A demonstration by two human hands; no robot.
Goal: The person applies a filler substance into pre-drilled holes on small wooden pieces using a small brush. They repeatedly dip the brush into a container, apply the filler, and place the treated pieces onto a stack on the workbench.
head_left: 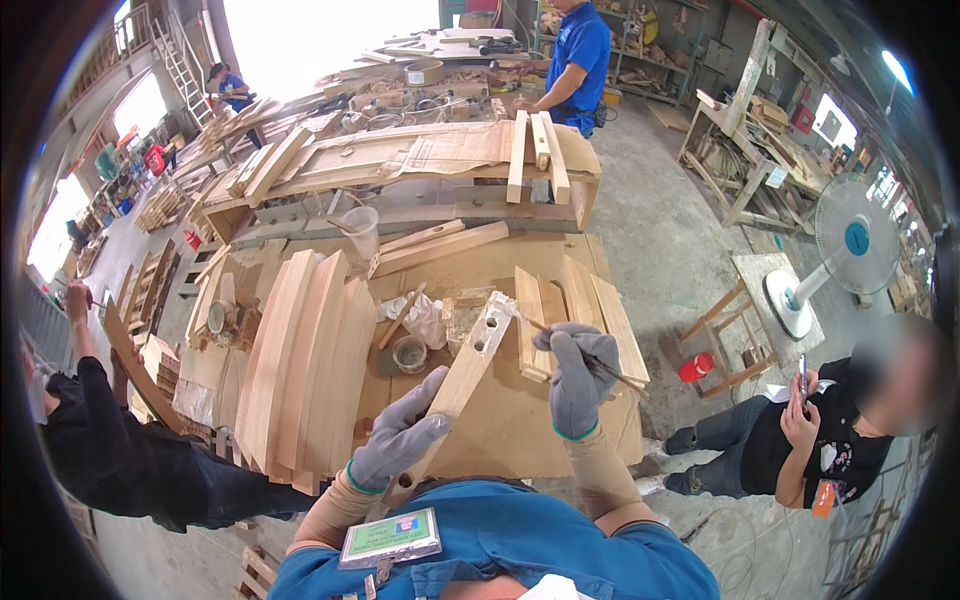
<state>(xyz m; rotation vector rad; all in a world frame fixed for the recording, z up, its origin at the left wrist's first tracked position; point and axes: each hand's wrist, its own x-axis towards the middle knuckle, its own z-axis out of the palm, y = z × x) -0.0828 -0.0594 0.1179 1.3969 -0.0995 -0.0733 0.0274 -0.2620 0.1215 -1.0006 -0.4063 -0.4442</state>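
My left hand (401, 437), in a grey glove, is closed round a pale wooden bar (465, 374) with round holes near its ends. The bar slants up and away from me. White smears show round the holes at its far end. In my right hand (577, 380), also gloved in grey, is a thin stick (536, 325). Its whitish tip touches or nearly touches the bar's far end; whether it has bristles I cannot tell. Just beyond my left hand stands a small cup (409, 354), with another stick (402, 316) and crumpled plastic (425, 318) beside it.
Long wooden boards (300, 370) are stacked at left on the cardboard-covered table (607, 440), and shorter pieces (535, 320) lie at right. A plastic tub (361, 230) stands farther back. People stand on both sides; a fan (790, 300) is at right.
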